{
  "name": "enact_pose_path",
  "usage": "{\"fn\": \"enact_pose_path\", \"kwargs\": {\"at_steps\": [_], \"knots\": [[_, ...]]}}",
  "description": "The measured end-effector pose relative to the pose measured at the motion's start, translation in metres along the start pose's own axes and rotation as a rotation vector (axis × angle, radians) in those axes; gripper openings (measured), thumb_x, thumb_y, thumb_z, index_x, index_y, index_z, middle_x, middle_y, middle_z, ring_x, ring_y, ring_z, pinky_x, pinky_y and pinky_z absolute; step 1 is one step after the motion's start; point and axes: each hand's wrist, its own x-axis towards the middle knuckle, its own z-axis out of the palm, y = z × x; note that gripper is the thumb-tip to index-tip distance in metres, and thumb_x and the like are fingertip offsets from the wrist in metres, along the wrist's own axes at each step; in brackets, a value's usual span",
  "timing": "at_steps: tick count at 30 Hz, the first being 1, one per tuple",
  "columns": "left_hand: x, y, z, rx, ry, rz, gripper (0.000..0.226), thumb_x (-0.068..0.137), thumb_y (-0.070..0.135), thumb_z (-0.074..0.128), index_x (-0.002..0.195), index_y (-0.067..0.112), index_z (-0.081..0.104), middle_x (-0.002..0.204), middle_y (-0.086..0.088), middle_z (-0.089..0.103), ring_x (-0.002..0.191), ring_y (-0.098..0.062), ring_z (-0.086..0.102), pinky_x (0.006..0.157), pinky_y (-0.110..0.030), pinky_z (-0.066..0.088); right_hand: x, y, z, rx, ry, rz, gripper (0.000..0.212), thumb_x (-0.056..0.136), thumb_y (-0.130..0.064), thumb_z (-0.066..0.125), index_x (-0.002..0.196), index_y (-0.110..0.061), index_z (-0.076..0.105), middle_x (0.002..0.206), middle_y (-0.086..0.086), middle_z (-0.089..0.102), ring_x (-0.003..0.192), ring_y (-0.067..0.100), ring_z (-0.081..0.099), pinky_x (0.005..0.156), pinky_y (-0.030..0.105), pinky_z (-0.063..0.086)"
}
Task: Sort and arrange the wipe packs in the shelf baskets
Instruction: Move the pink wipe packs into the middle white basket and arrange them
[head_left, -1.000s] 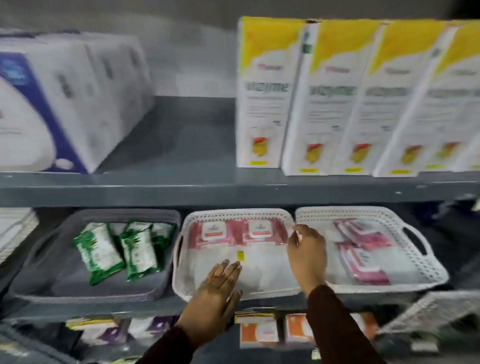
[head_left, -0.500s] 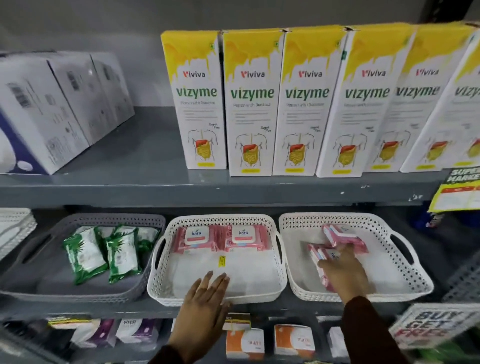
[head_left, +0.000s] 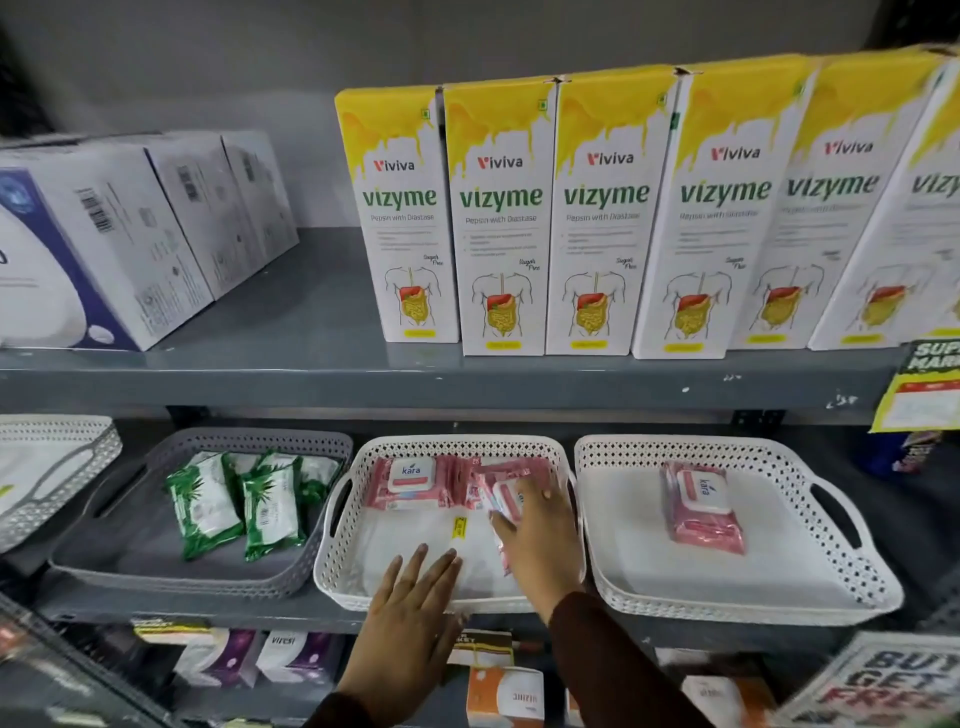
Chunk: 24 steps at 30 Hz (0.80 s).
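Left hand (head_left: 410, 618): bare, no ring, no watch, no glove; nails short and unpainted as far as they show.
Right hand (head_left: 540, 545): bare too, no jewellery to be seen.
Left sleeve (head_left: 332, 714): dark maroon-brown cloth, only a small strip of cuff showing at the frame's 6 o'clock edge.
Right sleeve (head_left: 618, 670): same dark maroon-brown, long, plain, close at the wrist, without buttons or print.

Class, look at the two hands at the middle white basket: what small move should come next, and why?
Probably the right hand should lay its pink wipe pack flat beside the pink Kara packs at the back of the middle white perforated basket, then let go. It is held tilted over them, while the left hand steadies the front rim.
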Motion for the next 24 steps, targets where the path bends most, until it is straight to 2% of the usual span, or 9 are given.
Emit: {"fn": "enact_pose_path", "kwargs": {"at_steps": [3,6,8,11,13,15,17,20,24], "knots": [[0.000,0.000,-0.002,0.010,-0.010,0.003,0.058,0.100,0.050,0.036,0.146,0.016,0.046,0.152,0.003,0.044,0.143,-0.025,0.032,0.116,-0.034,0.004,-0.001,0.000,0.021,-0.110,-0.174,-0.003,0.042,0.100,-0.041,0.055,0.136,-0.021,0.049,0.137,0.010,0.056,0.122,0.030,0.054,0.096,0.042,0.051],[0.000,-0.001,-0.001,-0.002,-0.010,-0.007,0.058,0.101,0.051,0.035,0.147,0.017,0.045,0.152,0.004,0.043,0.144,-0.025,0.031,0.116,-0.033,0.002,0.002,0.001,0.023,-0.136,-0.214,-0.017,0.042,0.101,-0.043,0.053,0.135,-0.019,0.051,0.136,0.010,0.056,0.123,0.028,0.051,0.099,0.040,0.048],[-0.001,-0.001,0.000,-0.007,-0.008,-0.007,0.058,0.100,0.050,0.035,0.146,0.017,0.046,0.152,0.004,0.044,0.143,-0.026,0.033,0.117,-0.034,0.001,0.006,0.002,0.013,-0.043,-0.161,-0.043,0.037,0.100,-0.040,0.055,0.130,-0.019,0.058,0.131,0.007,0.060,0.119,0.025,0.054,0.100,0.038,0.050],[0.000,-0.003,0.001,-0.029,0.009,-0.004,0.057,0.100,0.050,0.037,0.146,0.017,0.047,0.151,0.004,0.045,0.143,-0.026,0.032,0.118,-0.034,0.000,0.013,0.019,-0.011,0.111,0.069,-0.021,0.017,0.097,-0.028,0.062,0.112,-0.021,0.067,0.109,0.003,0.067,0.100,0.021,0.064,0.081,0.035,0.059],[0.002,-0.004,0.003,-0.053,0.024,-0.009,0.057,0.101,0.051,0.036,0.146,0.018,0.046,0.152,0.004,0.043,0.144,-0.025,0.030,0.118,-0.033,-0.001,0.019,0.043,-0.028,0.038,0.181,0.070,0.016,0.095,-0.025,0.064,0.107,-0.017,0.068,0.104,0.007,0.067,0.095,0.025,0.063,0.074,0.036,0.059],[0.002,-0.004,0.004,-0.072,0.024,-0.011,0.057,0.101,0.051,0.036,0.146,0.018,0.046,0.153,0.005,0.042,0.145,-0.024,0.029,0.118,-0.032,-0.002,0.026,0.072,-0.042,-0.126,0.212,0.205,0.020,0.094,-0.027,0.060,0.108,-0.014,0.067,0.108,0.014,0.066,0.098,0.031,0.060,0.076,0.038,0.056],[0.002,-0.004,0.004,-0.085,0.019,-0.009,0.056,0.100,0.050,0.038,0.145,0.018,0.047,0.152,0.005,0.044,0.144,-0.024,0.031,0.118,-0.031,0.000,0.033,0.097,-0.055,-0.244,0.199,0.390,0.033,0.092,-0.031,0.060,0.121,-0.014,0.061,0.124,0.020,0.059,0.113,0.038,0.052,0.089,0.045,0.052],[0.003,-0.006,0.005,-0.082,0.017,-0.002,0.056,0.099,0.049,0.040,0.146,0.019,0.046,0.152,0.005,0.043,0.144,-0.024,0.032,0.118,-0.031,0.001,0.043,0.125,-0.074,-0.273,0.068,0.613,0.053,0.092,-0.039,0.061,0.141,-0.023,0.046,0.145,0.025,0.037,0.129,0.044,0.039,0.104,0.055,0.039],[0.002,-0.006,0.005,-0.100,0.003,-0.001,0.056,0.100,0.049,0.039,0.147,0.020,0.045,0.153,0.005,0.042,0.144,-0.022,0.030,0.118,-0.032,0.001,0.051,0.144,-0.079,-0.253,0.033,0.638,0.046,0.097,-0.041,0.057,0.139,-0.031,0.044,0.133,0.024,0.044,0.118,0.041,0.047,0.102,0.050,0.038]]}}
